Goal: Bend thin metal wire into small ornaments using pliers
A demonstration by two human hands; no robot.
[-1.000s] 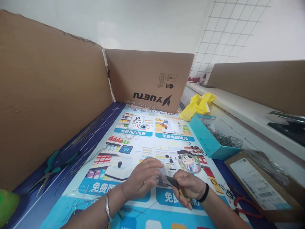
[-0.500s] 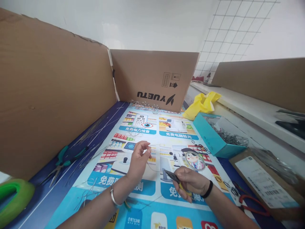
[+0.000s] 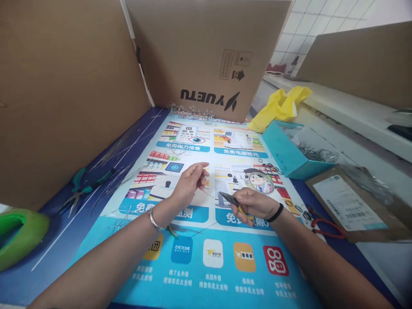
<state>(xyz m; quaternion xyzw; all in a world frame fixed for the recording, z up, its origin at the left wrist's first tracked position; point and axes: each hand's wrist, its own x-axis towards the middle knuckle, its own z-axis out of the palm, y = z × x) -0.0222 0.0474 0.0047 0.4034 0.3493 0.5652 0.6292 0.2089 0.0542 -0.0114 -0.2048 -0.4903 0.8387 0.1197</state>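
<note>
My left hand (image 3: 192, 179), with a silver bangle on its wrist, is closed in a pinch on a thin wire. The wire (image 3: 210, 194) curves from these fingers towards the plier tips. In my right hand (image 3: 255, 204), which wears a black band, are needle-nose pliers (image 3: 229, 198) with dark jaws and yellow handles. Their jaws point left and look nearly closed by the wire's end; whether they grip it is too small to tell. Both hands hover over a printed poster sheet (image 3: 212, 236).
Teal-handled pliers (image 3: 77, 186) and a green tape roll (image 3: 35, 227) lie left. A turquoise box (image 3: 283, 159) of metal pieces, a yellow bag (image 3: 280, 107), a labelled parcel (image 3: 350, 206) and a red-handled tool (image 3: 331, 227) are right. Cardboard panels (image 3: 206, 56) stand behind and left.
The camera view has tilted down, showing more of the poster's near side. My left fingers have curled in closer together, and less wire shows between them and the pliers. My right hand keeps the pliers.
</note>
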